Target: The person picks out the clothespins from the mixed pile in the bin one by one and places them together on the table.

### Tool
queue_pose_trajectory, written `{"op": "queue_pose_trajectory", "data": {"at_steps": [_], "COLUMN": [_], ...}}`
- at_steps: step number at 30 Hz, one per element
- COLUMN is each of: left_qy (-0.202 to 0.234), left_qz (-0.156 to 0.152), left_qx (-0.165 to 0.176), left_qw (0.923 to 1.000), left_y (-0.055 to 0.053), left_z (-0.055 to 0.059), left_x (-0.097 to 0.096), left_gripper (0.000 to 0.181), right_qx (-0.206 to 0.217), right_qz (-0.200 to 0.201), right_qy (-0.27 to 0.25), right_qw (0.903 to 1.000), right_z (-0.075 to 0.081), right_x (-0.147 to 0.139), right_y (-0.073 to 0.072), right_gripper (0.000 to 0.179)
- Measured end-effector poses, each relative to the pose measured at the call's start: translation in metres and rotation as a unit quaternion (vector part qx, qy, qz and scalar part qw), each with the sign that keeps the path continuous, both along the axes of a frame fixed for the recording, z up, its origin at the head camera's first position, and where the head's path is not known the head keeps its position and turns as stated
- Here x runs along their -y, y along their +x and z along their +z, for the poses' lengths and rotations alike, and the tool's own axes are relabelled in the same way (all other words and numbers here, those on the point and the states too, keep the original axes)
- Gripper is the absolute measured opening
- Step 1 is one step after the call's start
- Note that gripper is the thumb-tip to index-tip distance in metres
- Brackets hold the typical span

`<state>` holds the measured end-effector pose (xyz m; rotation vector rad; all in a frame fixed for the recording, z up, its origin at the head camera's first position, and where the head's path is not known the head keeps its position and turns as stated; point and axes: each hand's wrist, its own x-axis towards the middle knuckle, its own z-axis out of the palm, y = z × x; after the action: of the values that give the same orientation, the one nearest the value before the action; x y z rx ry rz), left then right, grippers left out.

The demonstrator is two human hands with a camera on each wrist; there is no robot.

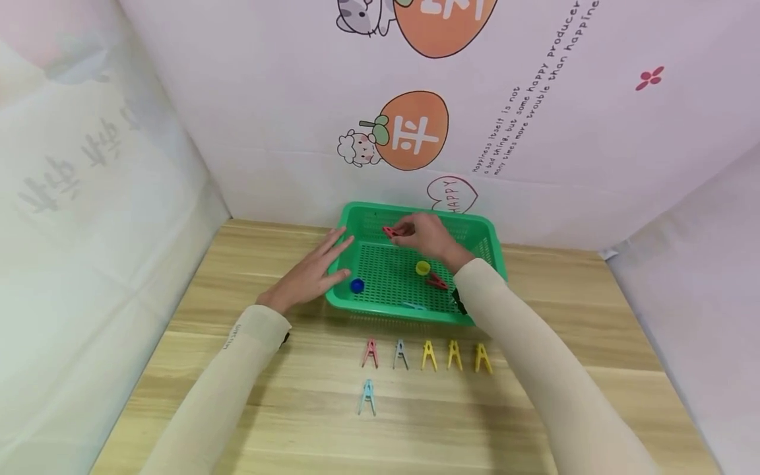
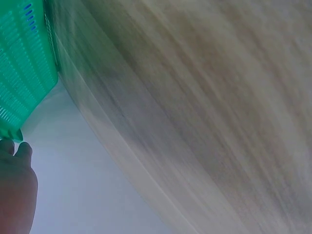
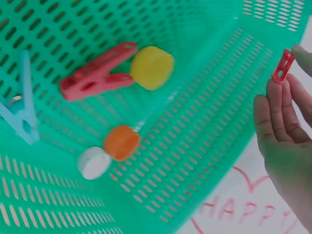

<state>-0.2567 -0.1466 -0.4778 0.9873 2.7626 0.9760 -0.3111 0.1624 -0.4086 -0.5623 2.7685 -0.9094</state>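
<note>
My right hand [image 1: 432, 236] pinches a red clothespin [image 1: 389, 232] between thumb and fingertips, over the back part of a green plastic basket [image 1: 404, 315]. At the basket's left rim, my left hand [image 1: 309, 274] touches the edge with its fingers extended. On the basket's floor lie a blue bottle cap [image 1: 357, 285], a yellow cap [image 1: 423, 268], another red clothespin [image 1: 437, 282] and a light blue clothespin [image 1: 414, 306]. The right wrist view also shows an orange cap [image 3: 122, 143] and a white cap [image 3: 94, 163] inside, hidden by my right arm in the head view.
In front of the basket, a row on the wooden table [image 1: 285, 409] holds a pink clothespin [image 1: 371, 353], a grey-blue clothespin [image 1: 400, 354] and three yellow clothespins [image 1: 454, 355]. A light blue clothespin [image 1: 367, 397] lies nearer. Printed white cloth [image 1: 285, 132] walls off the back and sides.
</note>
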Motion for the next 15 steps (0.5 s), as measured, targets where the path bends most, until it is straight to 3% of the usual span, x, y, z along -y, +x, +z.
{"op": "queue_pose_trajectory", "data": {"at_steps": [8,15], "left_qy": [0.009,0.006], "left_qz": [-0.003,-0.002], "left_qx": [0.008,0.0], "left_qw": [0.9999,1.0], "left_y": [0.003,0.002], "left_z": [0.001,0.001], "left_x": [-0.001,-0.001], "left_gripper": [0.076,0.076], "right_qx": [0.013,-0.022], "right_qz": [-0.022,-0.018], "right_qy": [-0.022,-0.037], "right_qw": [0.9994,0.9989], "right_z": [0.024,0.047], "right_x": [0.003,0.006], "right_y": [0.016,0.043], "right_gripper": [0.033,0.032]}}
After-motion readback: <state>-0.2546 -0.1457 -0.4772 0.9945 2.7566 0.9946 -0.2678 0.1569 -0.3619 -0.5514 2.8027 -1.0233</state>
